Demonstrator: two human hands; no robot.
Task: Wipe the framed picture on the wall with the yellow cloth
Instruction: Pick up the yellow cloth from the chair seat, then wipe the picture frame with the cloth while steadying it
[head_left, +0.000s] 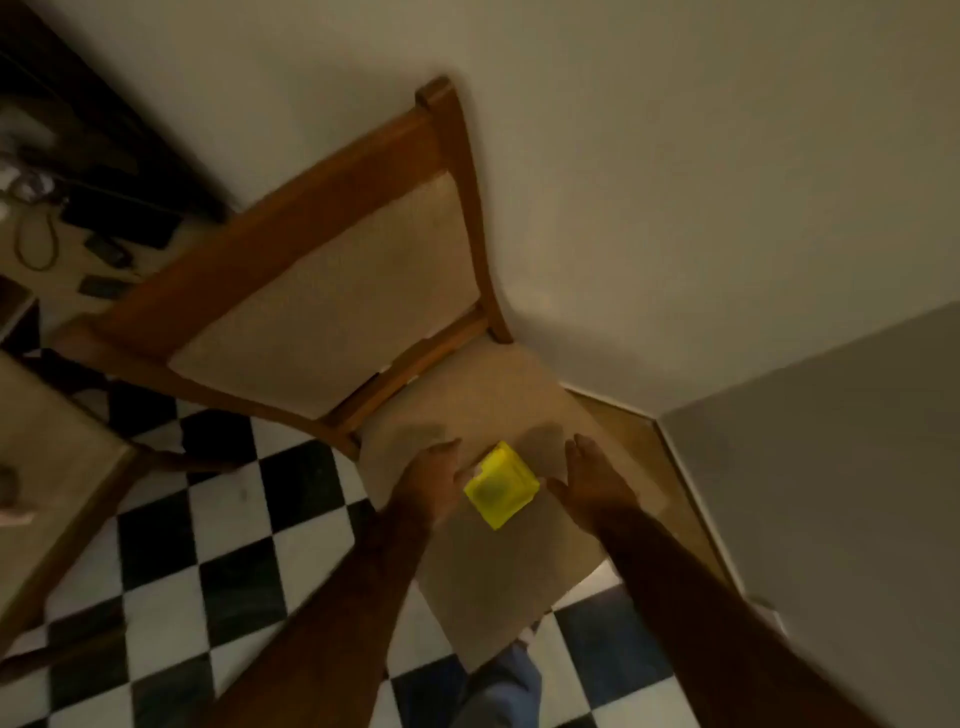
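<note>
A folded yellow cloth lies on the beige seat of a wooden chair. My left hand rests just left of the cloth, its fingers touching or almost touching the cloth's edge; the blur hides which. My right hand hovers flat to the right of the cloth, fingers stretched out, a small gap between them. Neither hand holds anything. No framed picture is in view; only bare cream wall rises behind the chair.
The chair stands against the wall on a black-and-white checkered floor. A grey panel fills the right side. A table edge sits at the left, with dark furniture and small items beyond it.
</note>
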